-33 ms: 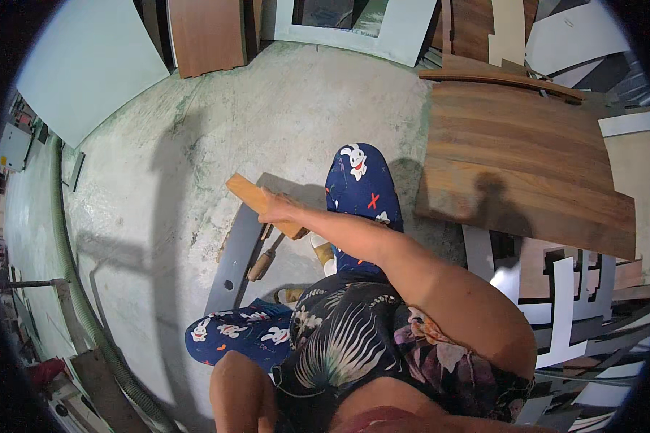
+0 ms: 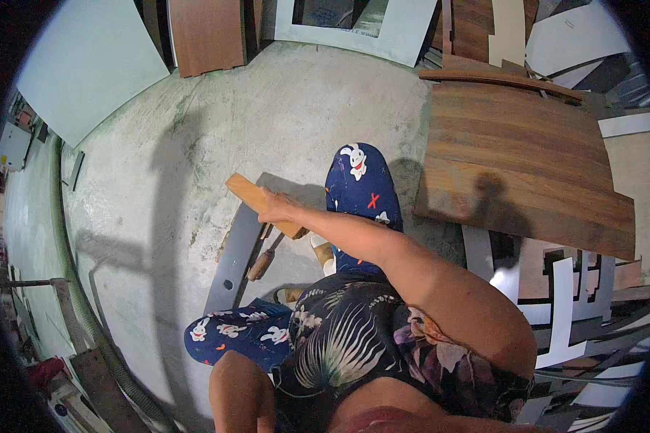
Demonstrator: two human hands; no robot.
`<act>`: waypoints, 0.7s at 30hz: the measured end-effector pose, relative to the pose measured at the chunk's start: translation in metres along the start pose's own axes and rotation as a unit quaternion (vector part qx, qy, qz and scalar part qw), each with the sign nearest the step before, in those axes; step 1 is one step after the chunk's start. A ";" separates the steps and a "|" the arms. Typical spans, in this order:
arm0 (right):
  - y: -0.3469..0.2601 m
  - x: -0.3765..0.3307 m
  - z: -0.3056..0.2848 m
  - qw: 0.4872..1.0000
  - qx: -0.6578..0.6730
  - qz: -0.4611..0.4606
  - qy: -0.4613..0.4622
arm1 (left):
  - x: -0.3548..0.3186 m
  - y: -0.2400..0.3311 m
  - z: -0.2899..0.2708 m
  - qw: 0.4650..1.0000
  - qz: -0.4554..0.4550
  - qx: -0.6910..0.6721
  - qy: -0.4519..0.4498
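Observation:
My right hand (image 2: 276,207) is closed round a yellowish wooden block (image 2: 244,190). The block slants across the upper end of a narrow grey board (image 2: 231,263), which has a round dark hole near its lower end. Just below the block is a tool with a brown wooden handle (image 2: 261,265) and a thin dark shaft. Its upper end is too small and too covered to make out. Of my left arm (image 2: 242,390) only a bent part shows at the lower edge; the left hand is out of sight.
A large brown wood-grain panel (image 2: 520,159) lies at the right. Below it are white and grey cut-out offcuts (image 2: 563,310). A ribbed hose (image 2: 72,274) runs down the left side. A pale sheet (image 2: 94,65) and a brown board (image 2: 208,36) stand at the back.

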State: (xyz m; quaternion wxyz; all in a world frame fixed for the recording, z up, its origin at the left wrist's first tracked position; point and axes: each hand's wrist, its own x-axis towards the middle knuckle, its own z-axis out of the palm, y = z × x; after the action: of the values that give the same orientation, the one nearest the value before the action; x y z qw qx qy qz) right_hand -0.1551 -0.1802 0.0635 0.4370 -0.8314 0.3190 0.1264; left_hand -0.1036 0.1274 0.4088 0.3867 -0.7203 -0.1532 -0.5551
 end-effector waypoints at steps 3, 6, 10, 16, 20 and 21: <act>0.005 0.004 0.001 1.000 -0.011 0.008 0.013 | -0.003 0.007 -0.001 0.999 0.001 0.035 -0.005; 0.010 0.010 0.004 1.000 -0.013 0.008 0.020 | -0.005 0.013 0.000 0.998 0.006 0.069 -0.006; 0.000 -0.001 -0.001 1.000 0.005 -0.014 -0.001 | -0.013 0.017 0.005 0.991 0.015 0.129 -0.013; 0.009 0.012 0.008 1.000 -0.014 0.007 0.009 | -0.018 0.034 0.003 0.980 0.022 0.196 -0.017; 0.017 0.017 0.013 0.999 -0.021 -0.016 0.037 | -0.024 0.045 0.000 0.969 0.031 0.245 -0.022; 0.018 0.018 0.014 0.999 -0.015 -0.006 0.039 | -0.025 0.048 -0.001 0.966 0.031 0.256 -0.022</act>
State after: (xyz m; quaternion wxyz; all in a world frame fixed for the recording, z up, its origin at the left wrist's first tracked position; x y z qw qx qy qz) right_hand -0.1517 -0.1840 0.0355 0.4128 -0.8440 0.3287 0.0960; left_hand -0.0810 0.1005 0.3676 0.5717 -0.6141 -0.2758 -0.4690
